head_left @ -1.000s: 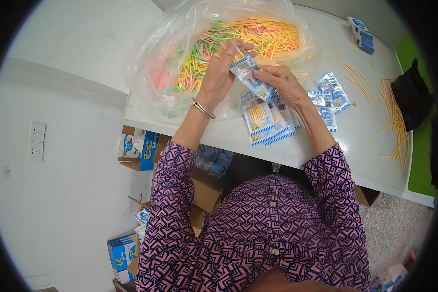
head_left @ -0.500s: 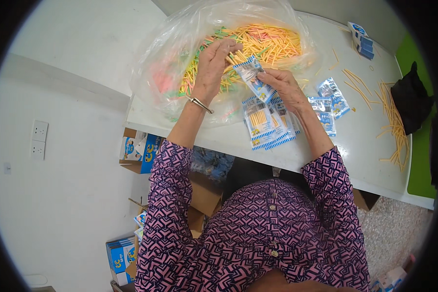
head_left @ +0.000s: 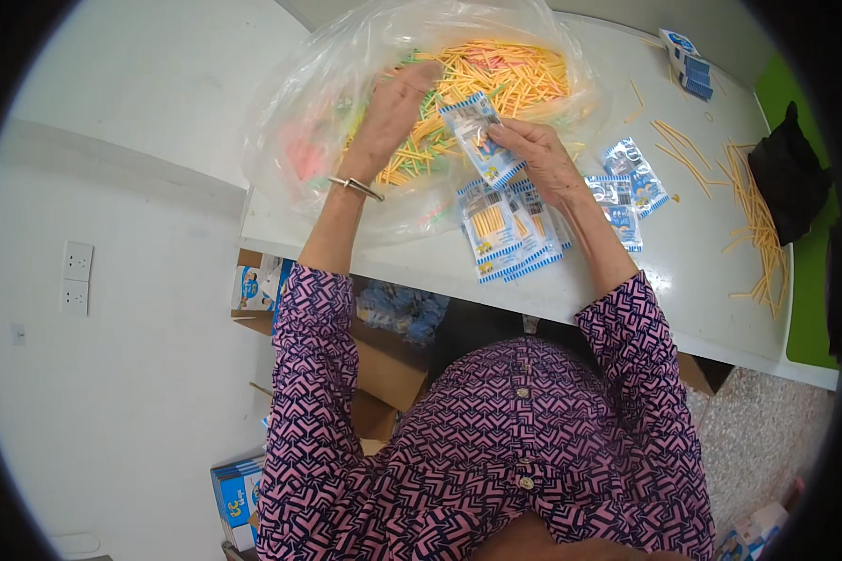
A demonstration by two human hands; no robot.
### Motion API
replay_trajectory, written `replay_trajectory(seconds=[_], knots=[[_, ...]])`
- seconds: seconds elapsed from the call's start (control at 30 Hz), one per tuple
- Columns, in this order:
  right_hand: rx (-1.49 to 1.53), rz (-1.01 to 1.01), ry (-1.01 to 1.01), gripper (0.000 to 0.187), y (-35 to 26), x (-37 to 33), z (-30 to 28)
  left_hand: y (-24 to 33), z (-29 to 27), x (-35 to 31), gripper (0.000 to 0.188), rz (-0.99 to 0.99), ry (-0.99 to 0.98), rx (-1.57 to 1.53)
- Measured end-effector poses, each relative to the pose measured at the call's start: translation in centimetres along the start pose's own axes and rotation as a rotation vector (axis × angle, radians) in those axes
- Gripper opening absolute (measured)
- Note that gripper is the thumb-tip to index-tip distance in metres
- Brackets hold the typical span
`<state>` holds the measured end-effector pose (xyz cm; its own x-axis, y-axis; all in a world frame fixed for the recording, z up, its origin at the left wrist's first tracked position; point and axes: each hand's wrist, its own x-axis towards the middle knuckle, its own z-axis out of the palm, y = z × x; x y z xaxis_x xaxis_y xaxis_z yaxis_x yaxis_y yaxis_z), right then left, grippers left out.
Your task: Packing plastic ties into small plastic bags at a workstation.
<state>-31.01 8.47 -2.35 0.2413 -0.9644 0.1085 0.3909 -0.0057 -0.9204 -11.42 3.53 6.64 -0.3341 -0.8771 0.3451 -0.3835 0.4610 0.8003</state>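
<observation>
My right hand (head_left: pixel 544 161) pinches a small clear packet with blue-and-white print (head_left: pixel 483 140) between thumb and fingers, its upper end tilted left. My left hand (head_left: pixel 391 110) is over a heap of thin yellow, green and pink sticks (head_left: pixel 510 77), apart from the packet. Its fingers are blurred, so whether they hold sticks cannot be seen. The heap lies in a large clear plastic bag (head_left: pixel 285 112) opened out on the white table (head_left: pixel 646 299). Below the held packet lie several overlapping packets (head_left: pixel 488 229), with pale sticks showing inside.
More packets (head_left: pixel 634 178) lie right of my right hand. Loose long yellow sticks (head_left: pixel 753 215) are strewn at the table's right, beside a black cloth item (head_left: pixel 791 173). A stack of blue packets (head_left: pixel 690 70) sits at the far right. Cardboard boxes (head_left: pixel 388 369) stand below the table.
My left hand has drawn away from the packet's top, leftward over the heap. Sticks that stood at the packet's mouth no longer stick out. My right hand keeps its hold.
</observation>
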Motion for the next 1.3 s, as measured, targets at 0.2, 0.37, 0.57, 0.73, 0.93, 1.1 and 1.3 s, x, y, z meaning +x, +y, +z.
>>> replay_trajectory(seconds=[0.2,0.37,0.57,0.73,0.93,1.1,1.3], knots=[[0.177,0.084,-0.017,0.03,-1.2,-0.7,0.5,-0.1,2.0,-1.6,0.039,0.065,-0.286,-0.097],[0.017,0.154,-0.106,0.031,-2.9,-1.8,0.2,1.0,2.3,-1.9,0.039,0.127,-0.29,-0.156],[-0.13,0.179,-0.119,0.027,-2.8,-3.3,-0.6,1.5,2.9,-2.8,0.037,0.049,-0.45,-0.169],[-0.142,0.147,-0.101,0.027,-2.6,-4.2,-0.5,1.9,3.1,-3.4,0.04,-0.019,-0.481,-0.122],[-0.31,0.177,-0.1,0.026,-1.6,-4.9,-0.4,1.9,3.9,-4.5,0.041,0.161,-0.41,-0.049],[-0.387,0.206,-0.069,0.025,-2.0,-5.8,-0.9,3.1,4.0,-5.0,0.037,0.188,-0.531,0.212],[-0.874,-0.056,0.265,0.036,-4.9,-9.6,-2.8,0.5,2.6,-5.9,0.037,-0.093,-0.597,-0.067]])
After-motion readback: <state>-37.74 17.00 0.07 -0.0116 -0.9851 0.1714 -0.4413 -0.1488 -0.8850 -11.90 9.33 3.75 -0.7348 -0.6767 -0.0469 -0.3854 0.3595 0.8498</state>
